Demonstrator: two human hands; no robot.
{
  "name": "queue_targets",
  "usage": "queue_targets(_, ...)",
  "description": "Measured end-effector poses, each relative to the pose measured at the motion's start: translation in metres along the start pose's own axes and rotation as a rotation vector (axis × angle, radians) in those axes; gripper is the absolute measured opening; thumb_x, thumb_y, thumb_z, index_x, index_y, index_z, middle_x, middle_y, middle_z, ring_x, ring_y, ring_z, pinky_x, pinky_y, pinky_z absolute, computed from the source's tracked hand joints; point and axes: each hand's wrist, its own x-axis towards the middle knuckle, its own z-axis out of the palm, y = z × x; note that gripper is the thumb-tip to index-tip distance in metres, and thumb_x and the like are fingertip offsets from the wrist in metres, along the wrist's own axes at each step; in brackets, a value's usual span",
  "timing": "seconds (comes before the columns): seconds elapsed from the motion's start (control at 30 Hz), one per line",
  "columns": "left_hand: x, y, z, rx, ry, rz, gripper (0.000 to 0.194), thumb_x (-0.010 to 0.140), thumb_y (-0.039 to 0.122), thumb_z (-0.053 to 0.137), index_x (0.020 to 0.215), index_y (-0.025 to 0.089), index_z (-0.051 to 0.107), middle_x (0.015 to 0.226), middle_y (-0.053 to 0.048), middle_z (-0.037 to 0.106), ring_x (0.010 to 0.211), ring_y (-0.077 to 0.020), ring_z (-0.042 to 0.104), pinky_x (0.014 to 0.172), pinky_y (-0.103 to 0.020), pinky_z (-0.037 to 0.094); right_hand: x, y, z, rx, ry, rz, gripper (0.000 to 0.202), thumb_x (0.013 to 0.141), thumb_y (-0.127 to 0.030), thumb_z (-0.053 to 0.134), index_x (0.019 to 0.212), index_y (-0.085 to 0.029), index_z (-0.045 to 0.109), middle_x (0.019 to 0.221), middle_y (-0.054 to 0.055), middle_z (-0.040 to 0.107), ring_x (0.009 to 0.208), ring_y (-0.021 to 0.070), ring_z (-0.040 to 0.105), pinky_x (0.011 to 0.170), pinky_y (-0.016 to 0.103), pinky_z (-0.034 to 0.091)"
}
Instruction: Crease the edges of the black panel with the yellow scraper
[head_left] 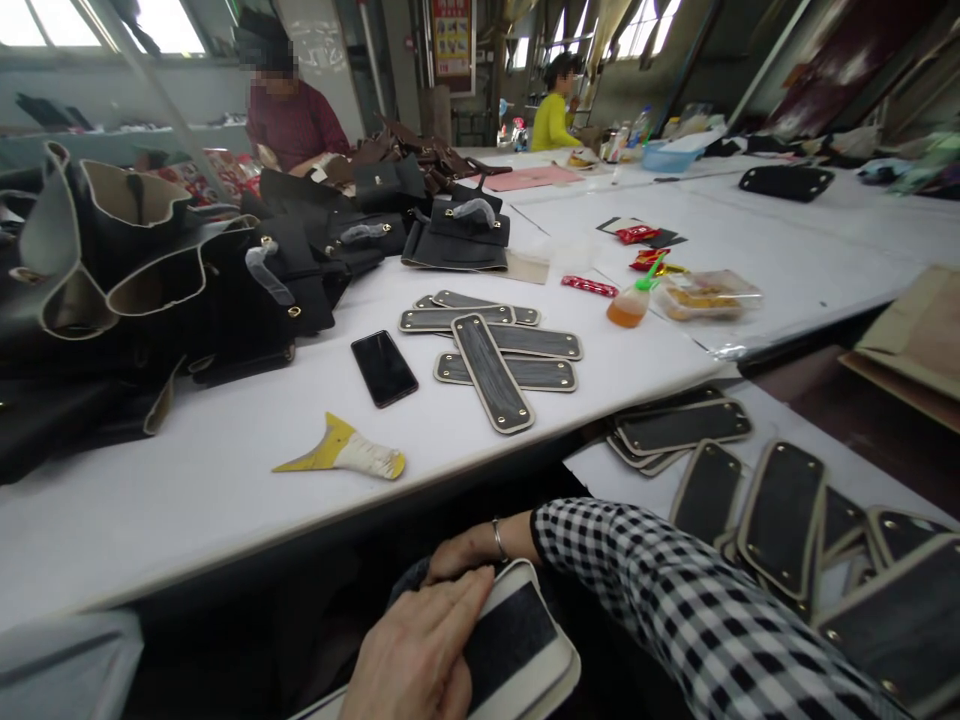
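Observation:
Low in front of me, a dark panel with a wide cream border is tilted below the table edge. My left hand grips it from the left, with the fingers pressed together over its top. Just beyond the panel's upper end is my right hand, reaching across from the right in a checkered sleeve. Its fingers are hidden behind my left hand and the panel, so I cannot tell their shape. On the white table, several finished-looking dark strips with pale edges and corner rivets lie in a crossed pile.
A phone and a yellow cutout wrapped in white tape lie near the edge. Black bags crowd the left. More riveted panels lie right. A glue bottle stands by a plastic food box. Two people work beyond.

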Motion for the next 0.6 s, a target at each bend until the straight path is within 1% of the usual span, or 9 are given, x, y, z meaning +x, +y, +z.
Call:
queue_targets(0.1,-0.002,0.002,0.0,0.074,-0.004,0.034,0.062,0.067,0.002,0.035,0.123,0.012,0.058,0.118,-0.003,0.068,0.098,-0.0136,0.069,0.081,-0.02,0.058,0.0,0.001,0.002,-0.106,-0.1,0.057,0.02,0.092,-0.031,0.066,0.094,-0.011,0.065,0.095,0.002,0.065,0.088,0.0211,0.065,0.079,0.036,0.056)
queue_targets(0.2,-0.004,0.003,0.002,0.136,-0.019,0.059,0.061,0.068,0.002,0.035,0.124,0.01,0.057,0.12,-0.003,0.067,0.099,-0.0142,0.069,0.078,-0.019,0.059,0.002,0.001,0.003,-0.174,-0.135,0.078,0.02,0.093,-0.031,0.064,0.096,-0.011,0.065,0.097,0.003,0.065,0.09,0.0215,0.064,0.079,0.036,0.056)
queue_targets(0.33,-0.004,0.004,0.009,0.244,-0.017,0.113,0.057,0.071,0.001,0.034,0.123,0.007,0.057,0.122,-0.007,0.065,0.099,-0.0173,0.069,0.072,-0.021,0.06,0.005,0.003,0.006,-0.219,-0.143,0.088,0.02,0.094,-0.031,0.062,0.101,-0.012,0.064,0.101,0.003,0.064,0.091,0.0217,0.064,0.079,0.036,0.056)
queue_targets(0.47,-0.004,0.006,0.012,0.344,-0.02,0.175,0.053,0.075,0.0,0.032,0.12,0.006,0.059,0.12,-0.008,0.066,0.094,-0.0188,0.071,0.07,-0.022,0.061,0.007,0.007,0.011,-0.249,-0.124,0.083,0.021,0.095,-0.031,0.061,0.101,-0.012,0.065,0.102,0.003,0.064,0.09,0.022,0.064,0.078,0.035,0.056)
queue_targets(0.6,-0.007,0.005,0.012,0.406,-0.071,0.216,0.052,0.078,0.002,0.034,0.124,0.006,0.059,0.125,-0.009,0.063,0.096,-0.0201,0.07,0.072,-0.022,0.061,0.011,0.011,0.013,-0.27,-0.124,0.073,0.021,0.095,-0.031,0.06,0.1,-0.011,0.065,0.1,0.003,0.064,0.088,0.0209,0.064,0.075,0.033,0.057)
